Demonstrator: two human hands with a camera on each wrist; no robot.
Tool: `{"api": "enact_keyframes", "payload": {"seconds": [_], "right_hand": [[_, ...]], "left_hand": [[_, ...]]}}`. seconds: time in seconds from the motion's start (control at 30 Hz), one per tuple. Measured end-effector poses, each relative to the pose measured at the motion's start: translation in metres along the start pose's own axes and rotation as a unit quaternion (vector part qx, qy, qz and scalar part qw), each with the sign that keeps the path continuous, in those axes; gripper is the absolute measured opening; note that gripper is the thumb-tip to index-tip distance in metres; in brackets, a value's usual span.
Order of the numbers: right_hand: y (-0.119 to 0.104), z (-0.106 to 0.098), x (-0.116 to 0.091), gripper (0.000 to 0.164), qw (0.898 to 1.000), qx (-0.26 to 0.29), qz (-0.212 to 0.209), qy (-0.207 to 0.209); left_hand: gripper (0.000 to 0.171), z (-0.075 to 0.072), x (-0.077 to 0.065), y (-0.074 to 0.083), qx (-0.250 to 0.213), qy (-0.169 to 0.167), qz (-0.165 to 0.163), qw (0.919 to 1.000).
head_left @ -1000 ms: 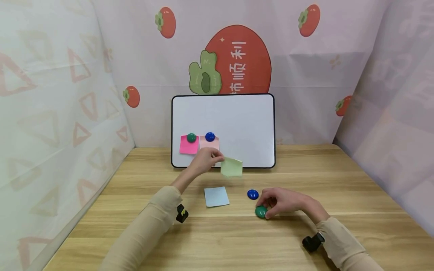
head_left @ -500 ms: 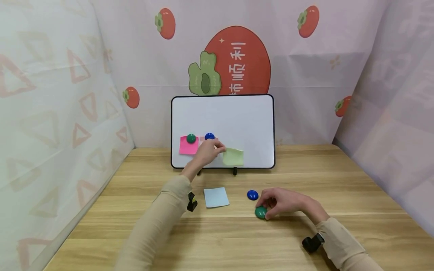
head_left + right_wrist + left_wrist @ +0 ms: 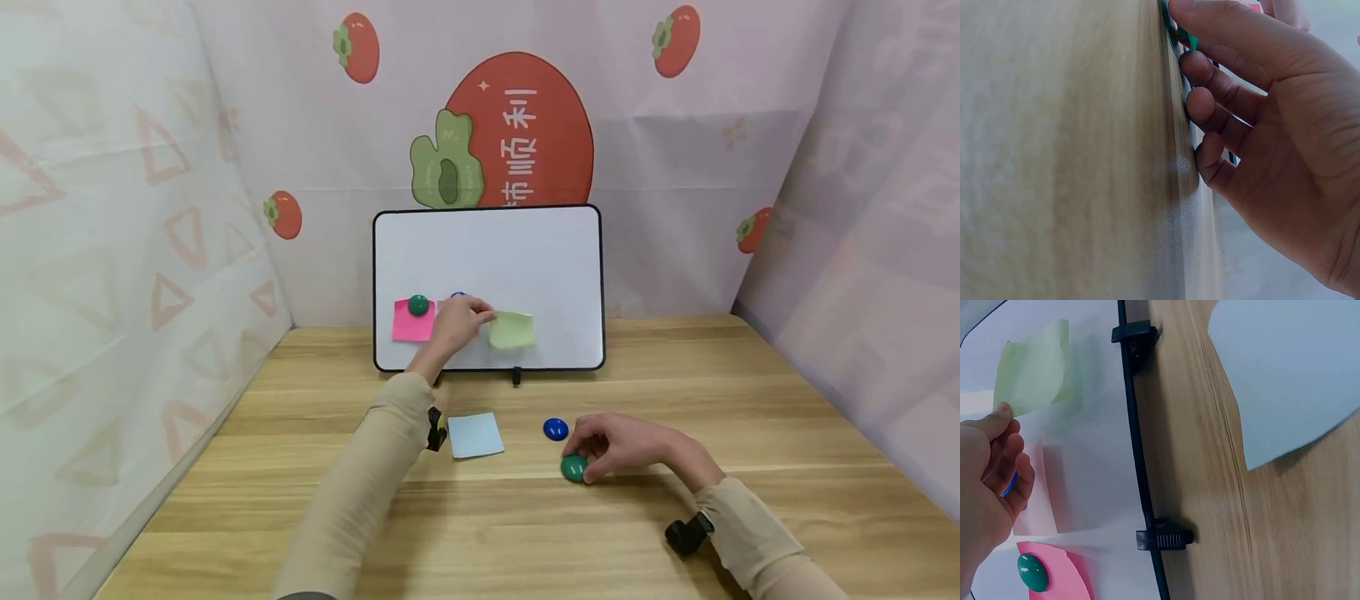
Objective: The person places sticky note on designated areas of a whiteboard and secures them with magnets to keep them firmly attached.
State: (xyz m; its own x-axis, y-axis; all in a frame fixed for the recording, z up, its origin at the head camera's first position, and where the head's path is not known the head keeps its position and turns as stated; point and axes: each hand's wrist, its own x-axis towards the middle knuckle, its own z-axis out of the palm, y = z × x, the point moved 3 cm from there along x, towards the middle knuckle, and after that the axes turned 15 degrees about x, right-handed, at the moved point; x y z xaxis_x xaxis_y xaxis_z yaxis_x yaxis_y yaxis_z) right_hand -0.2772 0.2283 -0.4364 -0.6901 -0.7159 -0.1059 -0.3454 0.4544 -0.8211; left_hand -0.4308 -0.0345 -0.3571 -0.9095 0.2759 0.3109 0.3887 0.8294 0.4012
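Our left hand (image 3: 454, 324) is pinching the note (image 3: 513, 331) leftmost, above the whiteboard's (image 3: 487, 250) bottom edge; right hand (image 3: 628, 440), a magnet (image 3: 573, 468).

Free room lies across the upper half of the whiteboard (image 3: 487, 250) and right of the green note (image 3: 512, 331); the left fingers (image 3: 1025, 472) stand before the pale pink note (image 3: 1040, 509). On the tabletop (image 3: 487, 533), a gap separates the blue note (image 3: 476, 436) from the loose blue magnet (image 3: 556, 429), while the right fingers (image 3: 585, 428) bar the green magnet (image 3: 572, 468) from the right
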Motion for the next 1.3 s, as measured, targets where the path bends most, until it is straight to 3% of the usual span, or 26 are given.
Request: {"api": "enact_keyframes", "payload": {"seconds": [0.13,0.33,0.53,0.97,1.3], "right_hand": [[0.001,0.001,0.001,0.029,1.000,0.000,0.003,0.000],[0.000,0.000,0.002,0.029,1.000,0.001,0.007,0.002],[-0.001,-0.001,0.002,0.029,1.000,-0.001,0.006,0.003],[-0.001,0.001,0.002,0.029,1.000,0.001,0.001,0.003],[-0.006,-0.002,0.005,0.031,0.999,-0.012,-0.029,0.020]], "left_hand": [[0.020,0.004,0.008,-0.001,0.028,0.021,0.008,0.9993],[0.020,0.006,0.018,0.002,0.036,0.046,0.022,0.9981],[0.017,0.006,0.023,0.005,0.040,0.060,0.012,0.9973],[0.016,0.007,0.024,-0.002,0.047,0.062,-0.008,0.9969],[0.015,0.004,0.024,-0.002,0.042,0.063,-0.001,0.9971]]}}
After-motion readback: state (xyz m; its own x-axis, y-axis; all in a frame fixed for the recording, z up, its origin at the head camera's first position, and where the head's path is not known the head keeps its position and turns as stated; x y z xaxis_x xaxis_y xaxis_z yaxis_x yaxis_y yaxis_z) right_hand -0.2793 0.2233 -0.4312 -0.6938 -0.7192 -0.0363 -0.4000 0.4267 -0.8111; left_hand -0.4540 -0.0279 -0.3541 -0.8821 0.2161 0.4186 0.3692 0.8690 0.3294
